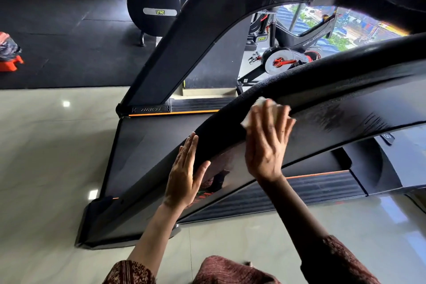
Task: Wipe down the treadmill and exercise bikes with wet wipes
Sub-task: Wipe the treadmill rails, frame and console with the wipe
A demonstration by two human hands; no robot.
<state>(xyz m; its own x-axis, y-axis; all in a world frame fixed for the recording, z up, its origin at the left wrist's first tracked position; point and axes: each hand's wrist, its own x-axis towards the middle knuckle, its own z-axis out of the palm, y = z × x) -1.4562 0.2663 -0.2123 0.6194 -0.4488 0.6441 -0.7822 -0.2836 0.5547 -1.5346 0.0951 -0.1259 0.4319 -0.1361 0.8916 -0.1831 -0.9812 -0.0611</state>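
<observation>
Now | right hand point(267, 143) flat, fingers spread, pressing white wipe point(246, 122) onto treadmill point(147, 145) handrail point(345, 83) | left hand point(184, 175) flat, fingers straight, resting on the rail's lower end | rail streaked right of wipe | glossy tile floor point(46, 145), black mat point(57, 30) behind, bike point(283, 57) by window point(359, 27)

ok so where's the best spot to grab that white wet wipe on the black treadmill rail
Pinch the white wet wipe by its free left edge, coming from the left along the curved black treadmill rail. That flap sticks out past the fingers of the right hand; the rest lies flattened under that hand, so only this side is free.
</observation>
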